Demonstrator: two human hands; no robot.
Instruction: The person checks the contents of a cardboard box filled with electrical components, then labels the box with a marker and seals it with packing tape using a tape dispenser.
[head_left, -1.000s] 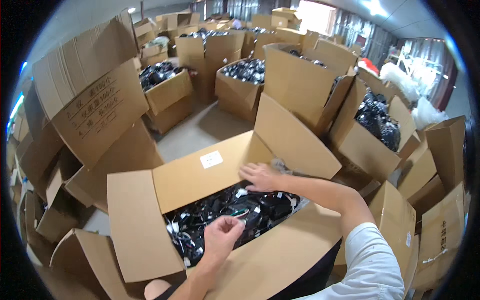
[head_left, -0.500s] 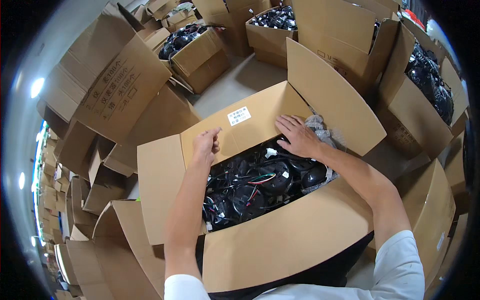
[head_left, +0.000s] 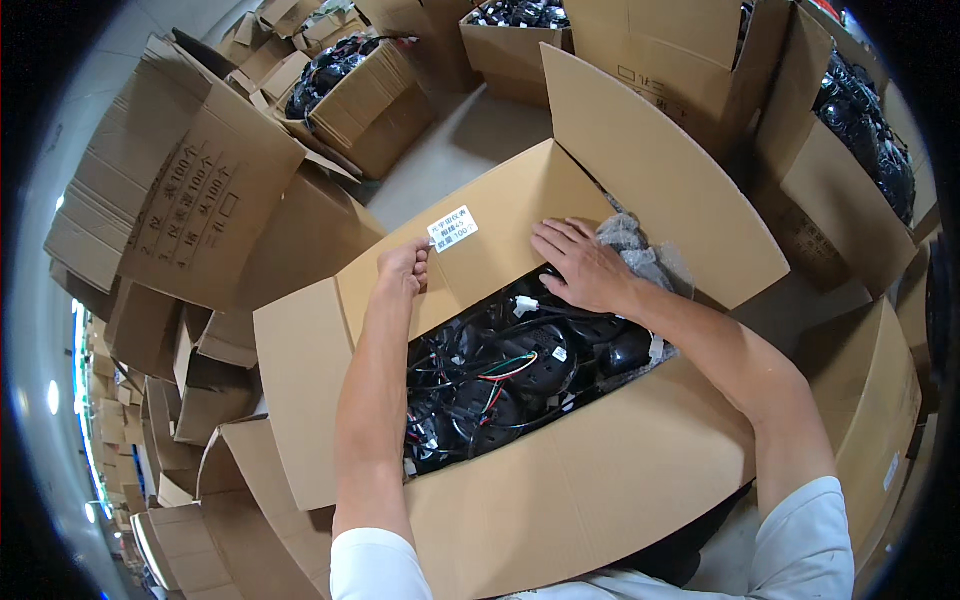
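We stand over an open cardboard box [head_left: 560, 490] filled with black round parts [head_left: 520, 370] tangled in black, red and green wires. Our left hand [head_left: 403, 268] curls its fingers over the top edge of the far flap [head_left: 480, 260], just left of a small white label [head_left: 453, 228]. Our right hand [head_left: 582, 265] lies flat with fingers spread on the parts at the box's far right corner, touching crumpled bubble wrap [head_left: 640, 255]. More open boxes of black parts [head_left: 345, 85] stand farther off.
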